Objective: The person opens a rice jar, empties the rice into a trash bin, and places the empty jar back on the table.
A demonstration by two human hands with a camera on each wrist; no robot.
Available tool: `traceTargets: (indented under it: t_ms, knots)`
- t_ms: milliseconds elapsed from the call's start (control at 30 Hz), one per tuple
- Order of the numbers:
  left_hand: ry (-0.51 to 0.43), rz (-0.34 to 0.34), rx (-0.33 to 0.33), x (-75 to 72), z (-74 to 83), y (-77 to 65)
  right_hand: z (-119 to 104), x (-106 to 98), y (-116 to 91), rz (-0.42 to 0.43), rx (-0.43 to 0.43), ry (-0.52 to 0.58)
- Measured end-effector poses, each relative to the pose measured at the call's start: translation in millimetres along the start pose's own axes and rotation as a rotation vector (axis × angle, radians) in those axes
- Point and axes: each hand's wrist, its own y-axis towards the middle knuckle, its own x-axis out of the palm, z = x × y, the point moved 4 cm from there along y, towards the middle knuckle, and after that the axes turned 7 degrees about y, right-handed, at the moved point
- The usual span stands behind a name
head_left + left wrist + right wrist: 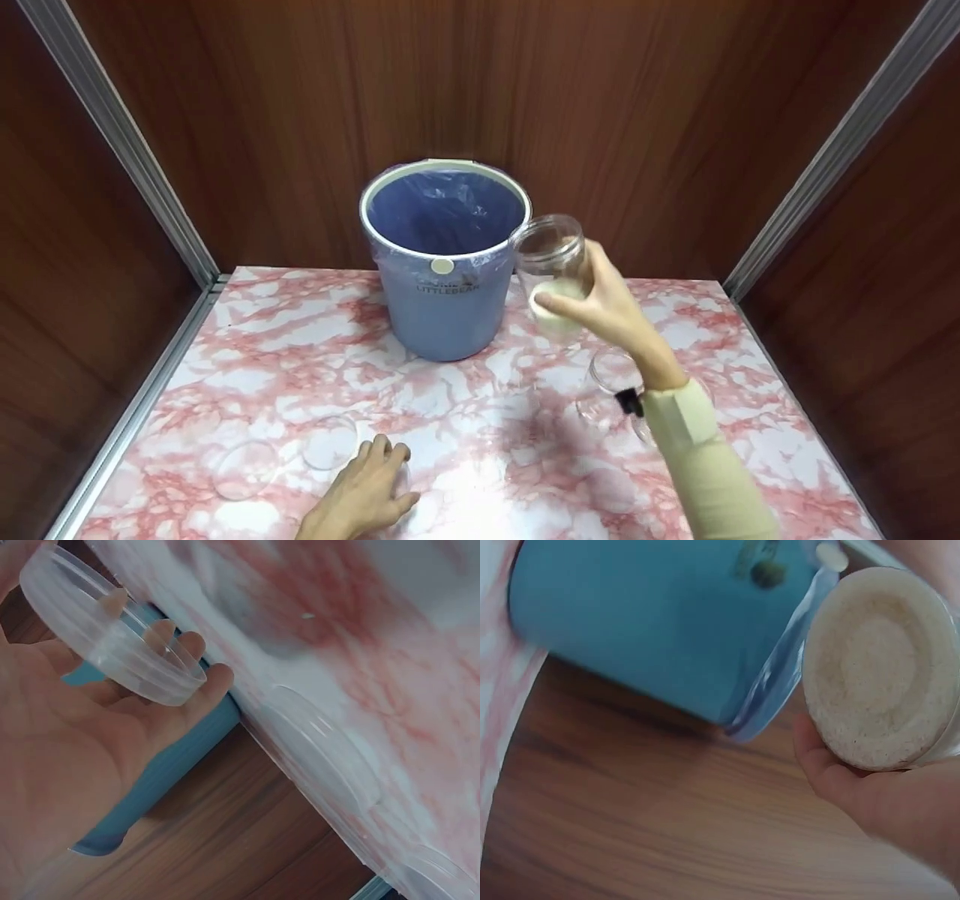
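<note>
My right hand [611, 300] grips a clear plastic jar [551, 244] in the air, just right of the blue bin's rim. Its mouth is uncovered, and pale powder-like stuff [877, 667] covers the bottom, seen from below in the right wrist view. Low over the front left of the table, my left hand [364, 487] holds a clear round lid [112, 637] in its curled fingers. From the head view this lid is mostly hidden beneath the hand. Two more clear lids [330, 442] lie flat to the left of that hand.
A blue bin [450, 315] with a clear liner bag stands at the back middle of the red-and-white marbled table [247, 360]. Clear containers [615, 371] stand on the right, partly hidden by my right forearm. Brown wood-look walls [442, 82] enclose the back and sides.
</note>
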Motion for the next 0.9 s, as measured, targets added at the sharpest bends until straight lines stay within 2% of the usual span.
traceTargets:
  t_ms: [233,400,600,900]
  knots:
    - [0.126,0.04,-0.01,3.9,-5.0,-4.5,32.8,-14.5,40.6,-0.032,-0.002,-0.183]
    - [0.177,0.036,0.003,4.9,-6.6,-8.4,25.3,-15.5,61.8,-0.064,-0.049,-0.38]
    - [0.151,-0.018,-0.029,5.3,-11.6,-14.3,22.4,-7.7,77.0,-0.119,-0.082,-0.636]
    - [0.144,-0.063,-0.081,4.4,-16.7,-15.0,10.0,4.0,100.6,-0.153,-0.184,-0.858]
